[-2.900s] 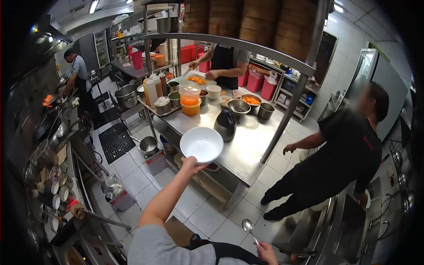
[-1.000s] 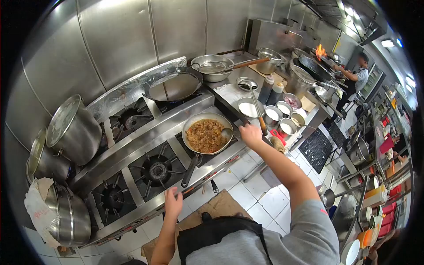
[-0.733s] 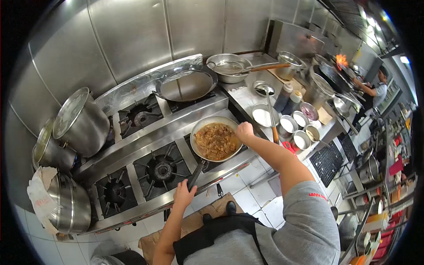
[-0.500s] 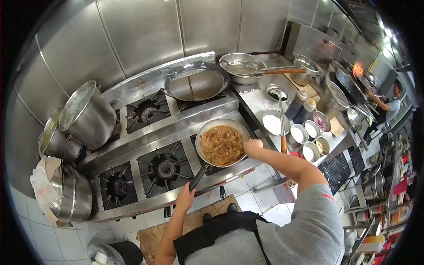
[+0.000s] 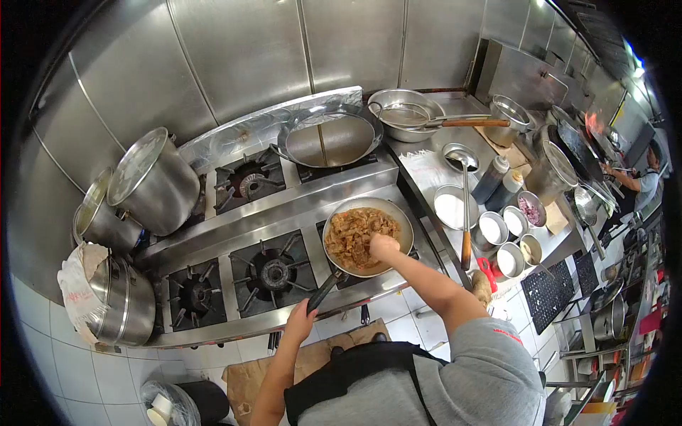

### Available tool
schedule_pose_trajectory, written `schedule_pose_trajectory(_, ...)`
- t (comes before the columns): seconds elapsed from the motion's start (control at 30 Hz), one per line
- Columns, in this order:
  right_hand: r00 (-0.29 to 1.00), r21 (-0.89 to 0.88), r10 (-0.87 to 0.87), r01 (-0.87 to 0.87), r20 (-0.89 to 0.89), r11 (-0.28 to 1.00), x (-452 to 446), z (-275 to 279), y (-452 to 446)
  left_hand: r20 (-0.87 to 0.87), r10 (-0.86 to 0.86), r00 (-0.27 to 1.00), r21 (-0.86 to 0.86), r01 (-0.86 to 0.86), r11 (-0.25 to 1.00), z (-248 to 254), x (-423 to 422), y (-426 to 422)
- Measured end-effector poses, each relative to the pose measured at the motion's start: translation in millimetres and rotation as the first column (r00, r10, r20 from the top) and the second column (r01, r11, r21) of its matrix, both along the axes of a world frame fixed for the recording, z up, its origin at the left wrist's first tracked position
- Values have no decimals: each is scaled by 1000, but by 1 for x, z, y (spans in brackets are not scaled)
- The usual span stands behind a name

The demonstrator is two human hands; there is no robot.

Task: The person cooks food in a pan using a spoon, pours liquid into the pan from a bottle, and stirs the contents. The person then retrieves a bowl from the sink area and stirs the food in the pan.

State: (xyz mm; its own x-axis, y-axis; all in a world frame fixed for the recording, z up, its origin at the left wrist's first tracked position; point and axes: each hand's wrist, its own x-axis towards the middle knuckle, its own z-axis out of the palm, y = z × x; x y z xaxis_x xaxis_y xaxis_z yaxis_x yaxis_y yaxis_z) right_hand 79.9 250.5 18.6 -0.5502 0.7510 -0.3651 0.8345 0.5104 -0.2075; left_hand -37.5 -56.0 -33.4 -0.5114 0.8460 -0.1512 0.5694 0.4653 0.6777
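My left hand (image 5: 301, 319) is closed round the end of the black handle of a frying pan (image 5: 406, 231), which rests on the front right burner. Browned, saucy food in pieces (image 5: 355, 231) fills much of the pan. Above the food, my right hand (image 5: 384, 247) is closed. Whatever it grips is hidden behind the hand or too small to make out. On the burner behind stands a wide wok (image 5: 288, 138) holding brownish liquid.
Large steel pots (image 5: 160, 192) stand at the left. Right of the stove are a ladle (image 5: 466, 213), sauce bottles (image 5: 490, 179), bowls of white powder (image 5: 451, 209) and a strainer (image 5: 405, 117). A co-worker (image 5: 643, 184) stands near a flame at the far right. A lined bin (image 5: 202, 401) sits below.
My right hand has moved left from the pan's right rim to over the food. My left hand still grips the handle. The camera view has shifted slightly.
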Motion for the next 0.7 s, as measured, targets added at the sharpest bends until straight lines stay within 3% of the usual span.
schedule_pose_trajectory(0.03,982,67,188,-190,32,979,0,-18,17,2,-1,1000,5,1,1000,0,0,0)
schedule_pose_trajectory(0.1,840,174,527,-543,133,822,2,-67,60,-10,0,1000,12,0,1000,-1,1,0)
schedule_pose_trajectory(0.17,935,-144,306,-333,-181,932,14,-71,79,-15,-1,1000,14,1,1000,-1,2,0)
schedule_pose_trajectory(0.2,966,-308,157,-215,-204,927,20,-70,84,-15,-2,1000,12,2,1000,2,3,0)
schedule_pose_trajectory(0.27,973,-608,-147,9,-178,794,30,-62,88,-19,-7,1000,7,7,1000,0,1,-2)
schedule_pose_trajectory(0.37,910,-754,-414,261,-15,603,50,-10,78,-29,-14,999,-6,14,1000,-7,-1,-1)
schedule_pose_trajectory(0.6,809,-844,-585,271,-61,462,90,1,89,-33,-5,999,-21,4,1000,-1,1,-1)
schedule_pose_trajectory(0.7,979,-490,-119,22,-166,871,88,6,98,-46,0,999,-17,-1,1000,-2,1,0)
